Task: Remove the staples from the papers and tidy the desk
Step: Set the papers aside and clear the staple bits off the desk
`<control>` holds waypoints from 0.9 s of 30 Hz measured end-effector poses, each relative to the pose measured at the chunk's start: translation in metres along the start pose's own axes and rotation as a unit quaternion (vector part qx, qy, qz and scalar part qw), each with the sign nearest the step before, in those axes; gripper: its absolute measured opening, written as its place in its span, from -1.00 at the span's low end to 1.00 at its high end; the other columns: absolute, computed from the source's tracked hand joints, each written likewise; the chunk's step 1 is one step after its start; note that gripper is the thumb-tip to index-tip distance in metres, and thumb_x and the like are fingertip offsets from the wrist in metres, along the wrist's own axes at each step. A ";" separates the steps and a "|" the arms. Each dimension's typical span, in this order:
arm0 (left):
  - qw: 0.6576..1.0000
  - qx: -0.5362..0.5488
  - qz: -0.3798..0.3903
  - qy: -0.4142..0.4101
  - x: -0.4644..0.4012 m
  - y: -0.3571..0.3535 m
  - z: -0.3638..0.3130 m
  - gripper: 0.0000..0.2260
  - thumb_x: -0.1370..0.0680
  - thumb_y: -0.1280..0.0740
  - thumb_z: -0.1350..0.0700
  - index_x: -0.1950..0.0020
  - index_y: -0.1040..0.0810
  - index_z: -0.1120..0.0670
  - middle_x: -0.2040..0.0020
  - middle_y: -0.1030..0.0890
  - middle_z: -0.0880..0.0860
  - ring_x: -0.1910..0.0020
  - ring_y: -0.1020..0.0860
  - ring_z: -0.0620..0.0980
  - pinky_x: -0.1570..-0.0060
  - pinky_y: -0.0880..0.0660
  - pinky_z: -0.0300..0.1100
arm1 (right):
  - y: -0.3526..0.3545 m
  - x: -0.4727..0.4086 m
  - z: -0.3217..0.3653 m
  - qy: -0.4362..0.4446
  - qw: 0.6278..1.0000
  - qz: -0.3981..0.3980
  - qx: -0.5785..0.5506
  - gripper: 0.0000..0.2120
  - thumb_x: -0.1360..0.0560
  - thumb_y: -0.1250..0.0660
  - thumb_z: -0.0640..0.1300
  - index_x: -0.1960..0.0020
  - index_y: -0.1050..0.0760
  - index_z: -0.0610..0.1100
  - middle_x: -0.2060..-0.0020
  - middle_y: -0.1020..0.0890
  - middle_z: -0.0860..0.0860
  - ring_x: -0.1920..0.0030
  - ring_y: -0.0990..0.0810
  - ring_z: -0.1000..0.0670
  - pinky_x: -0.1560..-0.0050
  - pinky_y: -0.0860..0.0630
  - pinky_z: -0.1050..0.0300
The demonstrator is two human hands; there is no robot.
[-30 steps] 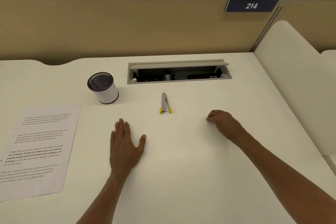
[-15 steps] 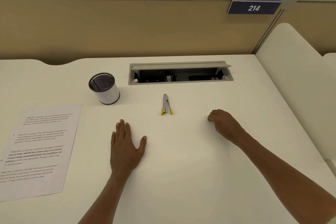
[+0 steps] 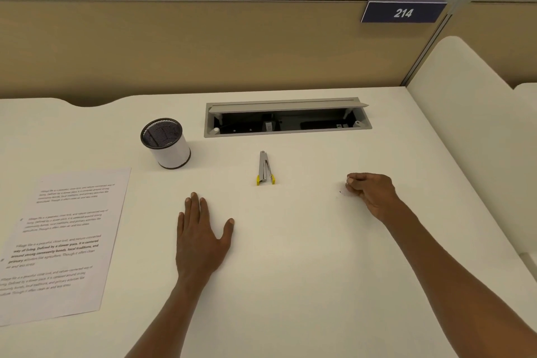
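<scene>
A printed sheet of paper (image 3: pixel 62 238) lies flat at the desk's left edge. A silver staple remover with yellow tips (image 3: pixel 264 169) lies in the middle of the desk, with neither hand touching it. My left hand (image 3: pixel 200 237) rests flat on the desk, palm down and fingers straight, in front of the remover and to its left. My right hand (image 3: pixel 370 192) is curled to the remover's right, thumb and forefinger pinched on something tiny, seemingly a staple. A small dark speck (image 3: pixel 340 192) lies on the desk just left of those fingertips.
A white pen cup with a black mesh inside (image 3: pixel 171 151) stands behind the paper to its right. An open grey cable tray (image 3: pixel 286 118) is sunk into the desk at the back. A tan partition rises behind, and a white divider (image 3: pixel 465 139) closes the right side.
My right hand's fingertips have lifted slightly off the desk, still pinched together. The left hand, the remover and the paper have stayed put.
</scene>
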State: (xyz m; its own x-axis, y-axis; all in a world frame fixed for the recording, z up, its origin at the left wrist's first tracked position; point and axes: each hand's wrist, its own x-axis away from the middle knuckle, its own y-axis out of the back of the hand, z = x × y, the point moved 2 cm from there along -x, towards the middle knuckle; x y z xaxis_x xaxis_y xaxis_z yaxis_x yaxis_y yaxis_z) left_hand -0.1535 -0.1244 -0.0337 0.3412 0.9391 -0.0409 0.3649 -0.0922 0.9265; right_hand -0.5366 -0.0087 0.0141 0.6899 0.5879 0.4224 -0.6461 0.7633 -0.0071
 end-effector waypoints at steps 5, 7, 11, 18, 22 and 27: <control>1.000 0.004 -0.005 -0.001 -0.001 0.000 0.001 -0.17 -0.53 -0.02 -0.34 -0.60 -0.17 0.23 -0.65 -0.04 0.12 -0.64 0.03 0.01 -0.59 0.01 0.00 | -0.009 0.008 0.000 -0.073 0.969 0.037 -0.234 -0.87 -0.50 -0.25 -0.48 0.10 -0.54 -0.33 0.22 -0.60 -0.11 0.24 -0.65 0.02 0.17 -0.63 0.25; 1.000 0.002 -0.002 -0.001 -0.001 0.000 0.000 -0.17 -0.53 -0.01 -0.35 -0.60 -0.16 0.23 -0.65 -0.04 0.11 -0.64 0.04 0.00 -0.60 0.02 -0.02 | -0.014 0.011 -0.004 -0.088 0.954 0.049 -0.284 -0.87 -0.51 -0.25 -0.47 0.09 -0.53 -0.31 0.21 -0.60 -0.11 0.24 -0.66 0.03 0.17 -0.62 0.25; 1.000 0.002 -0.002 0.000 -0.001 0.000 0.001 -0.17 -0.53 0.00 -0.35 -0.61 -0.14 0.22 -0.65 -0.02 0.10 -0.64 0.06 -0.01 -0.60 0.03 -0.02 | -0.038 0.021 -0.006 -0.102 0.930 0.082 -0.344 -0.86 -0.51 -0.25 -0.45 0.09 -0.56 -0.32 0.22 -0.62 -0.10 0.12 -0.62 -0.01 0.18 -0.61 0.25; 1.000 0.006 0.004 0.005 -0.002 0.002 -0.001 -0.16 -0.52 0.02 -0.35 -0.62 -0.12 0.20 -0.66 0.03 0.07 -0.64 0.08 -0.03 -0.60 0.08 -0.07 | -0.112 0.043 0.004 -0.126 0.907 0.162 -0.368 -0.88 -0.46 -0.26 -0.43 0.03 -0.52 -0.33 0.16 -0.57 -0.14 0.17 -0.62 0.00 0.21 -0.61 0.26; 1.000 0.007 0.004 0.008 -0.001 0.002 -0.001 -0.18 -0.54 0.00 -0.35 -0.63 -0.10 0.18 -0.66 0.04 0.06 -0.64 0.10 -0.03 -0.60 0.08 -0.07 | -0.161 0.053 0.017 -0.141 0.902 0.205 -0.354 -0.87 -0.48 -0.26 -0.43 0.00 -0.52 -0.33 0.12 -0.58 -0.17 0.19 -0.62 -0.01 0.21 -0.60 0.26; 1.000 0.007 0.001 0.002 0.000 0.002 -0.001 -0.20 -0.56 -0.03 -0.33 -0.63 -0.09 0.18 -0.66 0.04 0.07 -0.64 0.11 -0.01 -0.60 0.08 -0.07 | -0.233 0.062 0.043 -0.164 0.887 0.270 -0.338 -0.87 -0.54 -0.21 -0.44 -0.01 -0.51 -0.33 0.13 -0.56 -0.18 0.12 -0.57 -0.03 0.23 -0.60 0.26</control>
State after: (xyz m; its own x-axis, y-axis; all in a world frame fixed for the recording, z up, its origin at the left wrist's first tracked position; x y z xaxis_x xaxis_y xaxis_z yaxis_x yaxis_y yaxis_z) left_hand -0.1537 -0.1245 -0.0317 0.3387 0.9402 -0.0375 0.3769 -0.0990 0.9209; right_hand -0.3575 -0.1614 0.0808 0.1365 0.8917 0.4315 -0.4342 0.4453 -0.7830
